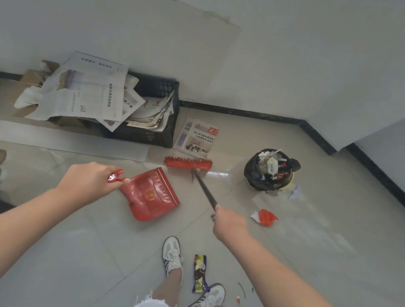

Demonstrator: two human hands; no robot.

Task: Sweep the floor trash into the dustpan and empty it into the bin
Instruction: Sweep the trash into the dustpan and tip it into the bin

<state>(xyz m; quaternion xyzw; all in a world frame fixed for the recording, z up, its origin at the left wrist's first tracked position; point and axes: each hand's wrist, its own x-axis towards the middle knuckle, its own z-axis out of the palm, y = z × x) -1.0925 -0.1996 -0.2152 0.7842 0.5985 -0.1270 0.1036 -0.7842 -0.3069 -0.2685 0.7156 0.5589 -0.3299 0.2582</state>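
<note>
Fingers of the left hand curl round the red handle of the dustpan, which tilts low at the middle of the tiled floor; touching or not, I cannot tell. Right hand grips the dark stick of the broom, red bristle head down just beyond the pan. Over by the floor's far right corner stands the bin, black-lined and heaped full. Red wrapper lies on the tiles between bin and right hand. Purple wrapper lies between the white shoes at the near edge.
</note>
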